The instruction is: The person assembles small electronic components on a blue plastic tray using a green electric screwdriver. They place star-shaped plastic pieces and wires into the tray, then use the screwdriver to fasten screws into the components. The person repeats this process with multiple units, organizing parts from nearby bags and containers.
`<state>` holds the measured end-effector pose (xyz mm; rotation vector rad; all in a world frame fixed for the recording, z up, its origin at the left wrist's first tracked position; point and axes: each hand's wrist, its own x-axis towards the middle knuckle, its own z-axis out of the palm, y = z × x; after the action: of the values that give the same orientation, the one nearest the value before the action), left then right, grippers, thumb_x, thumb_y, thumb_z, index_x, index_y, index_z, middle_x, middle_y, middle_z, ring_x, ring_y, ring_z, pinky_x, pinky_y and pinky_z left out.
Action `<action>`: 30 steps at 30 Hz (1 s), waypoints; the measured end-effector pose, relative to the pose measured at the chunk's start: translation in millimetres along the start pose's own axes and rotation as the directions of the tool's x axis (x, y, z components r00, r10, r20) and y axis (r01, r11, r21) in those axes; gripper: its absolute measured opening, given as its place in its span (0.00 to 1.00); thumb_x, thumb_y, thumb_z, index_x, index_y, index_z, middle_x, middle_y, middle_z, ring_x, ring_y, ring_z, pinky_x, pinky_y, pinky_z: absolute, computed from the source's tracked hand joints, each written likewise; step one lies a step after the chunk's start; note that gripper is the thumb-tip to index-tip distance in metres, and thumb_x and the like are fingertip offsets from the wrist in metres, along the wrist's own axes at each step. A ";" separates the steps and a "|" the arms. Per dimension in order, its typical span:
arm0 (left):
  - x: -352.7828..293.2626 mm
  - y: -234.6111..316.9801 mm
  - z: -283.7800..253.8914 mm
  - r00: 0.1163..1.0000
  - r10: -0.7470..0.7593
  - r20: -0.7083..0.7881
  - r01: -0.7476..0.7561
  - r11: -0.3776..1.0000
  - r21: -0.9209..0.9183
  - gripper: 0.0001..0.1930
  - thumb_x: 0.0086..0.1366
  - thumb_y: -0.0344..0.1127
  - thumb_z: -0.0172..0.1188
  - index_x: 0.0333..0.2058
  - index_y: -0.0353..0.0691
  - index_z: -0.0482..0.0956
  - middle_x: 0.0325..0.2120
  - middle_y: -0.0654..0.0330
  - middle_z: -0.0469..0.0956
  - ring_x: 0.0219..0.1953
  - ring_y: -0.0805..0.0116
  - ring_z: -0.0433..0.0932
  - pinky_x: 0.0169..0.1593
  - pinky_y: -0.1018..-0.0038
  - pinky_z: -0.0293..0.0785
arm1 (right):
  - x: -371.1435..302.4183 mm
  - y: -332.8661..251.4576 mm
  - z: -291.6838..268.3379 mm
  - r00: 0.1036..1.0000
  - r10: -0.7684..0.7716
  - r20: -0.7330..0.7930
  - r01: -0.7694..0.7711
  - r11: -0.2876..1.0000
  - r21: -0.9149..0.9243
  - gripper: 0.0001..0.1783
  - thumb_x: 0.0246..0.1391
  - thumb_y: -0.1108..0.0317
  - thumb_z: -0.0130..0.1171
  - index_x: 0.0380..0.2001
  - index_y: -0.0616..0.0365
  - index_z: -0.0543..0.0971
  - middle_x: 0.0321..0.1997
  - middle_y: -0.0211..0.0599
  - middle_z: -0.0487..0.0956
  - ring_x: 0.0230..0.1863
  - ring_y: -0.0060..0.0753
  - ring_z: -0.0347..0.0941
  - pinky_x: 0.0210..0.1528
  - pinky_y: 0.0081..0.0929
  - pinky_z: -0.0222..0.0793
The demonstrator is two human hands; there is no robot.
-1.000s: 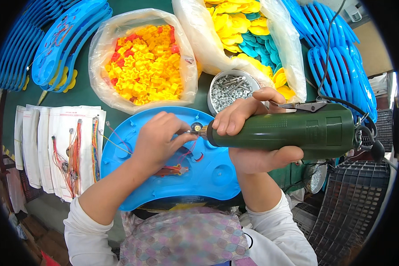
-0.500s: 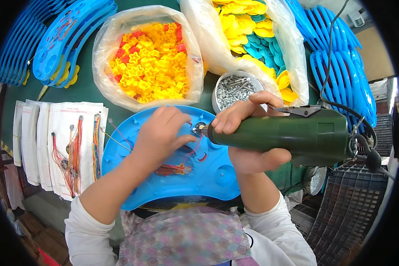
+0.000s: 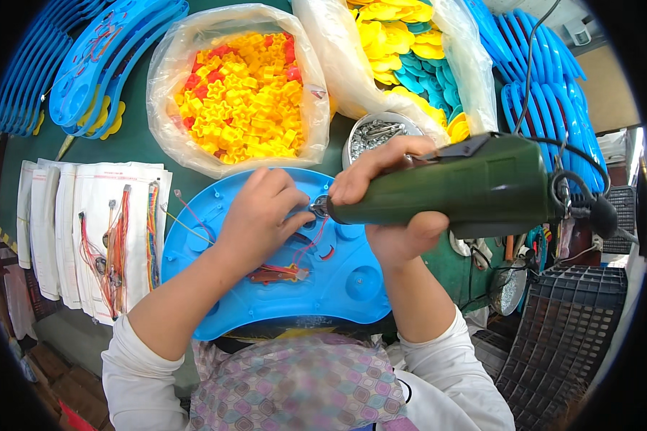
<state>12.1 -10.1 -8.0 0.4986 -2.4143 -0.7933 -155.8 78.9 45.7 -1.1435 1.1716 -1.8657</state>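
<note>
My right hand [image 3: 402,241] is wrapped round a dark green electric screwdriver [image 3: 446,187], which lies nearly level with its tip pointing left. Beneath both hands is a curved blue plastic shell [image 3: 331,294], its posts and round recesses facing up. The driver's tip meets a small round part near the shell's middle; a screw there cannot be made out. Beside that tip, my left hand [image 3: 262,212] has its fingers curled and pinched together; what they hold is hidden. A small circuit board [image 3: 273,274] with red wires sits inside the shell.
Beyond the shell stand a metal bowl of screws [image 3: 378,135], a bag of yellow and red star-shaped pieces [image 3: 248,100] and a bag of yellow and teal pieces [image 3: 413,57]. Wire bundles [image 3: 118,251] lie on papers at left. Blue shells [image 3: 546,93] are stacked at both far corners.
The screwdriver and my right hand have moved slightly left, and the driver's rear end has risen a little in view. My left hand stays by the tip, fingers curled closer.
</note>
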 end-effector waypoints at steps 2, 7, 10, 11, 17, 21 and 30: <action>0.6 1.6 0.3 1.000 0.000 -0.003 0.000 1.000 0.004 0.14 0.50 0.31 0.76 0.33 0.41 0.80 0.33 0.57 0.73 0.40 0.53 0.74 0.45 0.61 0.73 | 7.3 -6.2 1.9 0.991 0.068 0.117 -0.066 0.998 -0.021 0.53 0.44 0.18 0.63 0.49 0.61 0.68 0.30 0.39 0.80 0.32 0.33 0.80 0.38 0.32 0.80; 1.7 1.2 2.2 1.000 0.014 -0.006 -0.013 1.000 0.008 0.15 0.50 0.30 0.75 0.36 0.42 0.80 0.34 0.56 0.73 0.40 0.52 0.74 0.45 0.61 0.72 | 11.4 -7.6 5.7 0.990 0.060 0.130 -0.063 0.998 0.020 0.60 0.43 0.21 0.67 0.57 0.69 0.67 0.30 0.41 0.81 0.32 0.33 0.80 0.37 0.31 0.80; 1.0 3.4 3.3 1.000 0.031 0.002 -0.031 0.999 0.020 0.18 0.51 0.29 0.73 0.42 0.44 0.81 0.35 0.57 0.74 0.41 0.53 0.74 0.44 0.61 0.73 | 7.2 -14.9 -1.9 0.997 0.033 0.075 -0.032 0.999 -0.004 0.63 0.44 0.18 0.63 0.60 0.69 0.65 0.30 0.41 0.80 0.32 0.35 0.80 0.37 0.34 0.80; 0.0 2.6 2.9 0.998 0.052 0.022 -0.053 0.998 0.028 0.20 0.52 0.28 0.73 0.45 0.45 0.82 0.36 0.58 0.74 0.41 0.54 0.74 0.45 0.61 0.73 | 5.5 -13.8 -9.6 0.998 -0.019 0.061 0.021 0.999 -0.041 0.64 0.45 0.15 0.58 0.61 0.69 0.63 0.29 0.41 0.80 0.30 0.36 0.79 0.36 0.37 0.81; 2.4 6.4 5.8 0.989 0.142 0.041 -0.146 0.984 0.100 0.21 0.54 0.28 0.70 0.49 0.49 0.83 0.38 0.60 0.74 0.40 0.57 0.75 0.43 0.63 0.73 | -3.5 -16.4 -25.8 0.997 -0.067 -0.031 0.066 0.997 -0.033 0.62 0.45 0.14 0.57 0.60 0.65 0.64 0.29 0.40 0.79 0.30 0.36 0.79 0.37 0.37 0.81; 3.8 9.4 4.7 0.989 0.138 0.055 -0.145 0.980 0.140 0.20 0.54 0.29 0.69 0.47 0.48 0.83 0.37 0.60 0.74 0.40 0.58 0.75 0.42 0.63 0.73 | -3.6 -13.1 -24.2 0.998 -0.046 -0.041 0.043 0.997 -0.063 0.62 0.45 0.14 0.58 0.59 0.64 0.64 0.28 0.40 0.79 0.29 0.36 0.79 0.37 0.37 0.81; 4.5 9.7 5.4 0.991 0.121 0.060 -0.129 0.980 0.155 0.19 0.55 0.30 0.67 0.47 0.50 0.82 0.37 0.61 0.73 0.41 0.59 0.74 0.43 0.64 0.73 | -0.8 -11.1 -24.2 0.999 -0.038 -0.027 0.036 0.998 -0.060 0.62 0.44 0.13 0.56 0.58 0.65 0.65 0.28 0.40 0.79 0.29 0.35 0.79 0.37 0.37 0.81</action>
<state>3.7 -2.6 -3.9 0.3862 -2.5399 -0.5698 -178.2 92.5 50.3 -1.1823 1.2370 -1.8923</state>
